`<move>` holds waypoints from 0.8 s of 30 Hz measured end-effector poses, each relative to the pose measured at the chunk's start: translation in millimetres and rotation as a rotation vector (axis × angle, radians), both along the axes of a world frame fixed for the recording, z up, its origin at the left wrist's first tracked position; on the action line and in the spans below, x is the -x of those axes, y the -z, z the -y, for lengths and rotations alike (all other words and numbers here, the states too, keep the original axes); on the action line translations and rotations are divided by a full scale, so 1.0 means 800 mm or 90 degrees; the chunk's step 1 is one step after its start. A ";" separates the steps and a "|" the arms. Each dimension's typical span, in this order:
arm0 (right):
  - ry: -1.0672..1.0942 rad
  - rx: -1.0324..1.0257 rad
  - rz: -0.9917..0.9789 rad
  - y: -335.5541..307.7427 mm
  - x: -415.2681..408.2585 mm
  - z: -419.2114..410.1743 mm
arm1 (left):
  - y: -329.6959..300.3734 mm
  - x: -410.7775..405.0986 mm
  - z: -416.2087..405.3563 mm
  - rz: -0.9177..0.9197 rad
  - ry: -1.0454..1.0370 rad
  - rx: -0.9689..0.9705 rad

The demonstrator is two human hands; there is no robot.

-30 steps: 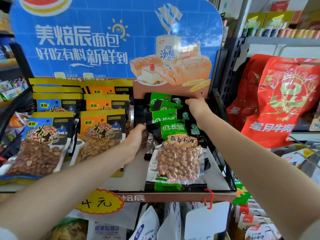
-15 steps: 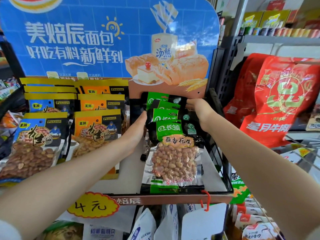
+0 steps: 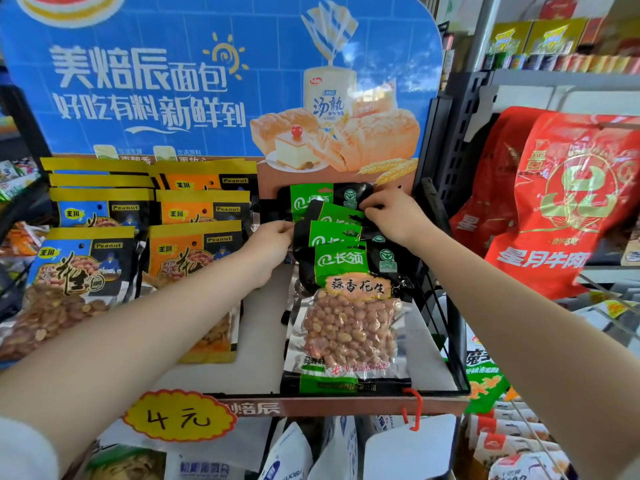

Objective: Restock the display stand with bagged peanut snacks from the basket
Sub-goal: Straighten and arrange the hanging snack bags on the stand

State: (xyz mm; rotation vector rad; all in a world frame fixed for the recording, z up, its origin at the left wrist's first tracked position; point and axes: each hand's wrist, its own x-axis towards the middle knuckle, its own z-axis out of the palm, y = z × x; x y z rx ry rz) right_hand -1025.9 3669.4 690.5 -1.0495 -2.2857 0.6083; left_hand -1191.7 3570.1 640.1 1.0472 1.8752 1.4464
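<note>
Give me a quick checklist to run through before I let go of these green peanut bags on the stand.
1. Both hands on the stack: left hand at its left edge, right hand on the upper bags. Ok.
2. green peanut bags overlap in one column. Ok.
3. Upper bags squared up: the second looks tilted. Not ok.
4. Front bag inside the shelf lip. Ok.
5. Clear of the neighbouring orange bags. Ok.
6. Whether the upper bags are seated firmly: hidden behind the front ones. Cannot tell.
</note>
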 end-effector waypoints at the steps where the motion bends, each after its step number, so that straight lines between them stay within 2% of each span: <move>1: 0.000 -0.035 0.035 0.001 0.000 -0.003 | -0.001 -0.001 -0.004 -0.017 -0.011 0.002; 5: -0.002 -0.069 0.060 -0.005 0.002 -0.009 | 0.003 -0.001 -0.008 -0.080 -0.043 -0.008; 9: -0.052 -0.138 0.085 -0.010 0.018 -0.009 | -0.002 0.002 -0.009 -0.049 -0.004 -0.040; 13: -0.007 -0.133 0.137 -0.003 0.026 -0.014 | 0.004 0.008 -0.008 -0.038 -0.005 -0.040; 20: 0.006 -0.190 0.105 -0.012 0.021 -0.004 | 0.008 0.008 -0.001 -0.008 -0.026 -0.039; 22: 0.008 -0.202 0.106 -0.020 0.019 0.003 | 0.001 0.007 0.004 -0.038 -0.039 -0.038; 24: -0.002 -0.215 0.084 -0.027 0.021 0.015 | -0.008 0.008 0.017 -0.127 -0.053 -0.047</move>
